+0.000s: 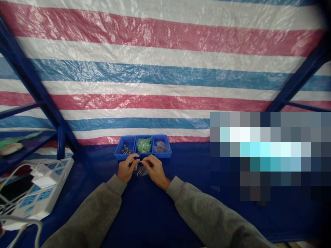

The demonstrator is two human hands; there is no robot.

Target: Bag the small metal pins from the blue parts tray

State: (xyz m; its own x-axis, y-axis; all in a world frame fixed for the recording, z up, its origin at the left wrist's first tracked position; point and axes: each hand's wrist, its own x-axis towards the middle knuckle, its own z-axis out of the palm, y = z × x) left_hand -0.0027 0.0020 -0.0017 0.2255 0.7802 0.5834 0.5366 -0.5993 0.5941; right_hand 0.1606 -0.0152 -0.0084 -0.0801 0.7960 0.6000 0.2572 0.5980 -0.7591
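Note:
My left hand (126, 168) and my right hand (155, 170) meet over the dark blue table, fingers curled in. Between them they pinch a small clear plastic bag (141, 169) with several small dark parts inside. Just beyond the hands stands a blue tray (117, 154) with three compartments. Its left one holds several small dark metal pieces (126, 149), the middle one green packets (143, 144), the right one clear bags (161, 146). Grey sleeves cover both arms.
A white power strip (38, 193) with a plugged-in charger and cables lies at the left. Blue metal frame posts (33, 86) rise on both sides. A striped red, white and blue tarp (165, 69) hangs behind. A blurred patch covers the right.

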